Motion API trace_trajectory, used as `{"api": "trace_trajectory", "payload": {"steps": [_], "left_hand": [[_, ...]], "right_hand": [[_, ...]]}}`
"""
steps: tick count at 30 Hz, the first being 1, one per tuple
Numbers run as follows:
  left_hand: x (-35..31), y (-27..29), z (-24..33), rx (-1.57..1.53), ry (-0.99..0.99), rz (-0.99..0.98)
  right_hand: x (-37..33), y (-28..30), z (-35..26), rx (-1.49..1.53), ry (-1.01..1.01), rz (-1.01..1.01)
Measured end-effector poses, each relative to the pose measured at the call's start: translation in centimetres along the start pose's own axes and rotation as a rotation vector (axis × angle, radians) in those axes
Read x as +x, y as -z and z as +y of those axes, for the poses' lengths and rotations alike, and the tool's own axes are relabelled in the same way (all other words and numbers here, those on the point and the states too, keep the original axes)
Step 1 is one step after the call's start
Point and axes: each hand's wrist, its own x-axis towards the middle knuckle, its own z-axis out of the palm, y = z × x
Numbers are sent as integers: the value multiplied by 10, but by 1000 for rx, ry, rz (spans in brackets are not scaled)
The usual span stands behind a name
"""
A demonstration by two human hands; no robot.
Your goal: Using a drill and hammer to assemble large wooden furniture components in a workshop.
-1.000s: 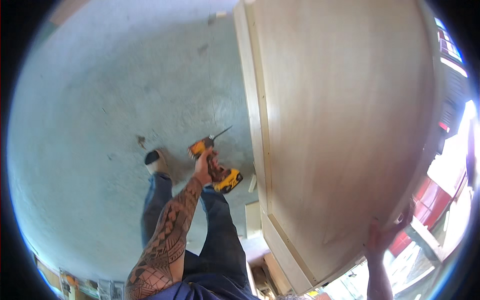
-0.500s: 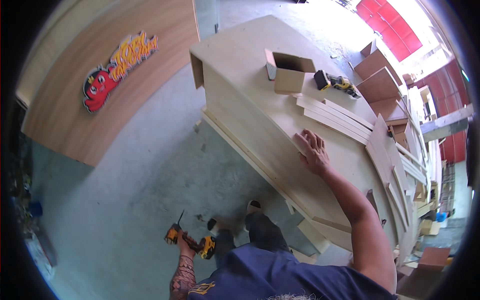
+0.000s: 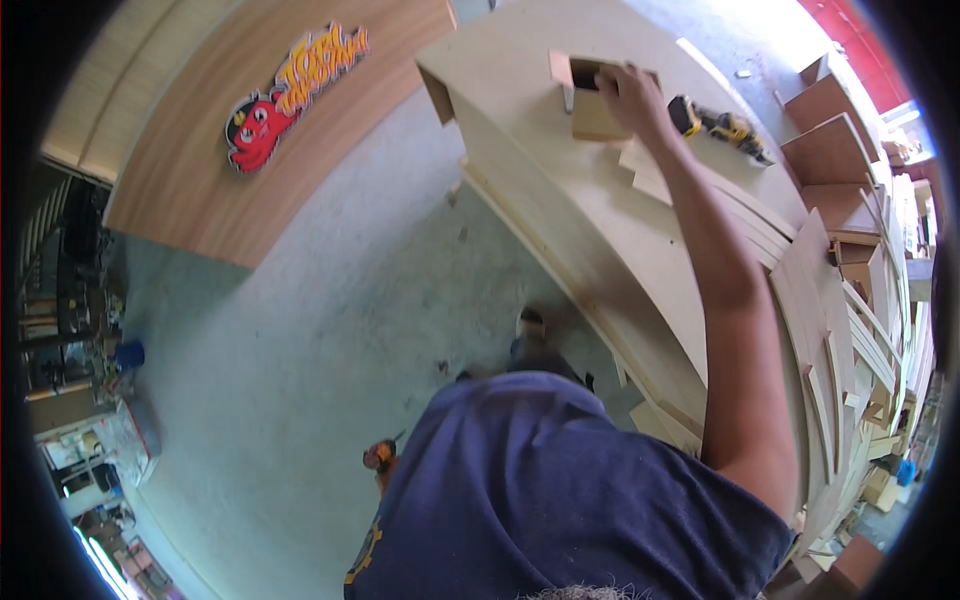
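The right hand reaches across the curved plywood surface and rests on the small open wooden box near its far edge, fingers closing on the rim; the box could tip or slide toward the yellow power tool beside it. The left hand is hidden behind the torso, so its grip on the orange drill cannot be told. Half a second earlier the right hand lay flat on loose strips nearer the body.

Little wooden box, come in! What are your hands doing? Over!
Right hand reaching into the small open wooden box on the plywood top. Left hand hidden; orange drill down by that side. Second drill lies beside box.
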Motion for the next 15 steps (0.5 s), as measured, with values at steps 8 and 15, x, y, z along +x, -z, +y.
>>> {"api": "trace_trajectory", "payload": {"steps": [8,15], "left_hand": [[-119,-16,-49,-164,-10,-51],[-150,-40,-26,-272,112,-66]], "right_hand": [[97,-83,52,-491,117,-730],[126,-128,124,-902,307,-920]]}}
